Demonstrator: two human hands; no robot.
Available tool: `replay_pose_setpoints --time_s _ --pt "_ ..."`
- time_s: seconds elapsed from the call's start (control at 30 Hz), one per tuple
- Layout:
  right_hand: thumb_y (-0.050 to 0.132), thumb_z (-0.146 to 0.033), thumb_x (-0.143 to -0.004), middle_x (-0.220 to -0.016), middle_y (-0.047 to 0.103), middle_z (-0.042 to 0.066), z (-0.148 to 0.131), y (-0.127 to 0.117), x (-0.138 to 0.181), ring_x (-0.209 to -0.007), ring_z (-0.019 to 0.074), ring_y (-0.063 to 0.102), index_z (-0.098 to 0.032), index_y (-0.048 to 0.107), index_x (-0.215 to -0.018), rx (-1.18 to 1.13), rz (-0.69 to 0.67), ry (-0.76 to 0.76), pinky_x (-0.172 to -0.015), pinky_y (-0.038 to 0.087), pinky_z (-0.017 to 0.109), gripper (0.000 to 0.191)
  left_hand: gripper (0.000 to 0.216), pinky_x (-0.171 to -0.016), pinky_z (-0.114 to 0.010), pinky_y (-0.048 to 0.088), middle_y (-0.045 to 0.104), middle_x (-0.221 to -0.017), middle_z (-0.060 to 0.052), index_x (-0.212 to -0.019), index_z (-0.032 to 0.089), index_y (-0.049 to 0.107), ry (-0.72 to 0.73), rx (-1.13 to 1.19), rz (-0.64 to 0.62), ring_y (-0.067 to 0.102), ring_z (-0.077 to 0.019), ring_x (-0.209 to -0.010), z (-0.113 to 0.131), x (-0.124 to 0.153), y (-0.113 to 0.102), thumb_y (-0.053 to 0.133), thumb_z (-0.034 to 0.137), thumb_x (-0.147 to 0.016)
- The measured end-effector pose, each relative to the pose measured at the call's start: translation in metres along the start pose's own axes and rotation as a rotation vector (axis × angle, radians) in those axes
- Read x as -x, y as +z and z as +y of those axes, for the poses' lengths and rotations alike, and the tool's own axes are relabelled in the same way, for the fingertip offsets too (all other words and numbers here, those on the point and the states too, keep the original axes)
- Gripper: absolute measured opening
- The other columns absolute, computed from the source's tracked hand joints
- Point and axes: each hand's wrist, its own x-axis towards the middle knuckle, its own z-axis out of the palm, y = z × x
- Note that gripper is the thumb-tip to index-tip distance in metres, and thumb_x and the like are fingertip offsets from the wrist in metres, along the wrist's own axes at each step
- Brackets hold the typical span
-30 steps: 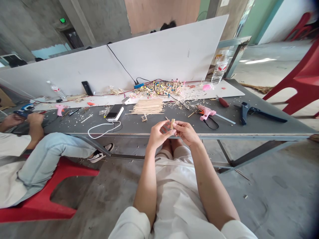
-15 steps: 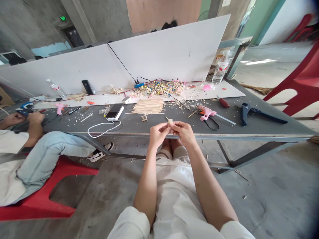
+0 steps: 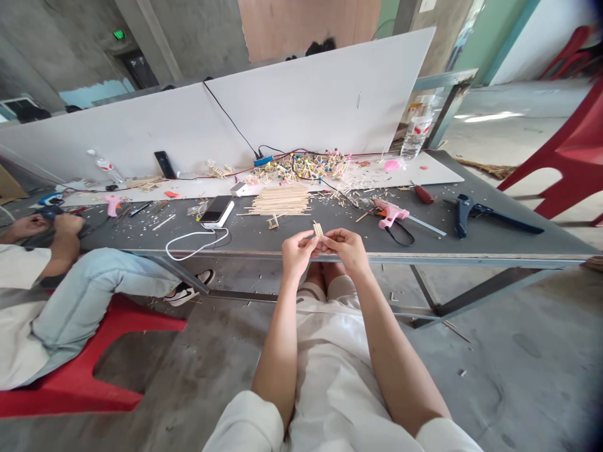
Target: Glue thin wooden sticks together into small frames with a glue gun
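Observation:
My left hand and my right hand meet in front of the table's near edge, above my lap. Both pinch a small piece made of short wooden sticks, which stands tilted between the fingertips. Just beyond them on the grey table lie a bundle of long wooden sticks and a small stick frame. A pink glue gun rests to the right of my hands.
A phone on a white power bank with a white cable lies to the left. A heap of coloured-tip sticks sits by the white board. A dark glue gun lies far right. Another person sits at left on a red chair.
The stick piece has turned between my fingers, from showing its flat side to standing edge-on and tilted. My hands rose slightly toward the table edge.

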Motion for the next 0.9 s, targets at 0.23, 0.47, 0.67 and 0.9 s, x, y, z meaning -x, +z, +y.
replay_pose_setpoints --time_s 0.23,0.47,0.67,0.9 --pt "0.068 -0.024 -0.082 -0.076 0.078 0.005 0.005 -0.018 -0.006 -0.071 0.0201 0.068 -0.021 0.080 -0.084 0.823 0.089 -0.202 -0.071 0.050 0.031 0.012 0.032 -0.079 -0.030 0.061 0.079 -0.104 -0.008 -0.119 0.020 0.074 0.288 -0.479 0.144 0.073 -0.0185 -0.087 -0.016 -0.006 -0.008 0.068 0.014 -0.088" --pt "0.063 -0.012 -0.085 -0.100 0.081 0.006 0.010 -0.020 -0.006 -0.085 0.0227 0.070 -0.022 0.082 -0.097 0.991 0.179 -0.368 -0.083 0.051 0.033 0.024 0.023 -0.105 -0.047 0.052 0.076 -0.123 -0.006 -0.100 0.023 0.079 0.418 -0.781 -0.028 0.067 -0.0260 -0.117 -0.020 -0.007 -0.004 0.065 0.009 -0.090" --pt "0.066 -0.010 -0.084 -0.098 0.082 0.004 0.014 -0.025 -0.010 -0.094 0.0249 0.069 -0.024 0.083 -0.085 0.991 0.052 -0.503 -0.090 0.052 0.035 0.022 0.018 -0.102 -0.046 0.048 0.079 -0.115 -0.005 -0.103 0.022 0.079 0.453 -0.821 -0.039 0.067 -0.0255 -0.115 -0.021 -0.004 -0.001 0.066 0.014 -0.093" --pt "0.069 -0.017 -0.085 -0.096 0.082 0.007 0.018 -0.017 -0.011 -0.096 0.0277 0.070 -0.023 0.084 -0.093 0.950 0.170 -0.397 -0.089 0.054 0.038 0.018 0.017 -0.099 -0.046 0.046 0.079 -0.115 -0.005 -0.103 0.022 0.079 0.509 -0.840 0.029 0.066 -0.0259 -0.118 -0.027 0.001 0.003 0.062 0.023 -0.098"
